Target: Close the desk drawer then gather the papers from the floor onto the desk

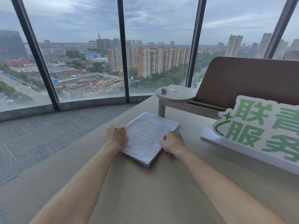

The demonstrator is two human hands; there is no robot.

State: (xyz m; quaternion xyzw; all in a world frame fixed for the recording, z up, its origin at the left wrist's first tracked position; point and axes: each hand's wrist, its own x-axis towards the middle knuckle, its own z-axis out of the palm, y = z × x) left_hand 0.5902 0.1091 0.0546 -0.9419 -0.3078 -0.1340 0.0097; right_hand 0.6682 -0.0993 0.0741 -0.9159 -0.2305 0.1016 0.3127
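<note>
A stack of printed white papers point(149, 135) lies flat on the beige desk point(145, 191), a little beyond its middle. My left hand point(116, 136) rests on the stack's left edge with fingers curled down onto it. My right hand point(172, 143) presses on the stack's near right edge, fingers bent over the sheets. Both forearms stretch across the desk towards the stack. The drawer is out of view. No papers show on the grey carpet floor point(40, 135).
A white sign with green characters point(262, 128) stands on the desk at right. A small round raised shelf point(176, 96) with small items stands behind the stack. A brown partition point(242, 81) rises at back right. Floor-to-ceiling windows point(77, 62) curve around the far side.
</note>
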